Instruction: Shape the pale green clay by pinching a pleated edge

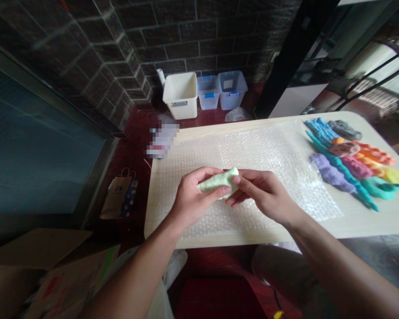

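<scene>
A pale green lump of modelling clay (219, 179), drawn out into a thick roll, is held between both hands above the table. My left hand (197, 188) wraps round its left part, the thumb lying along the near side. At the clay's right end, my right hand (261, 188) pinches it with the thumb in front and the fingers behind. Beneath the hands, a sheet of bubble wrap (252, 150) covers much of the pale wooden table (322, 230).
Several coloured clay pieces, among them a purple one (330, 173) and a blue one (321, 130), lie at the table's right. A white bin (180, 95) and two clear tubs (232, 91) stand by the brick wall. Left are a paper bag (116, 197) and a cardboard box (69, 279).
</scene>
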`<state>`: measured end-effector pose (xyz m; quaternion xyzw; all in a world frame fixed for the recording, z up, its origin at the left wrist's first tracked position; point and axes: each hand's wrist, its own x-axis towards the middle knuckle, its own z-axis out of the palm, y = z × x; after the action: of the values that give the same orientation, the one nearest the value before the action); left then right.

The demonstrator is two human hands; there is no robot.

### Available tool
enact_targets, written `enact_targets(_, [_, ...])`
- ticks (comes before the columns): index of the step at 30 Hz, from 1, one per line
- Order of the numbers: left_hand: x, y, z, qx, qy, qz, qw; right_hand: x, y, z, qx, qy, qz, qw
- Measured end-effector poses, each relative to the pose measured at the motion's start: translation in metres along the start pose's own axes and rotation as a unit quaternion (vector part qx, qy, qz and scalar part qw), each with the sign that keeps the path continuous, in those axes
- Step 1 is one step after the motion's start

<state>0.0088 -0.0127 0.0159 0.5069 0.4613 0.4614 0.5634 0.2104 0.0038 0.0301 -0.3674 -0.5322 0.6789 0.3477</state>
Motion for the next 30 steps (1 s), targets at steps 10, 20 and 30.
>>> enact_targets(10, [-0.0024, 0.0045, 0.0005, -0.002, -0.002, -0.008, 1.0, -0.0017, -0.0009, -0.0034, -0.004, 0.002, -0.019, 1.0])
enact_targets(20, [-0.0034, 0.0023, 0.0024, 0.083, 0.009, 0.041, 0.996, -0.0004, 0.0055, 0.0032, -0.017, 0.076, -0.015, 0.997])
enact_targets(30, [-0.0029, 0.0025, 0.0008, 0.083, 0.022, 0.035, 0.996, 0.0004, 0.0033, 0.0001, -0.078, 0.09, -0.006, 0.993])
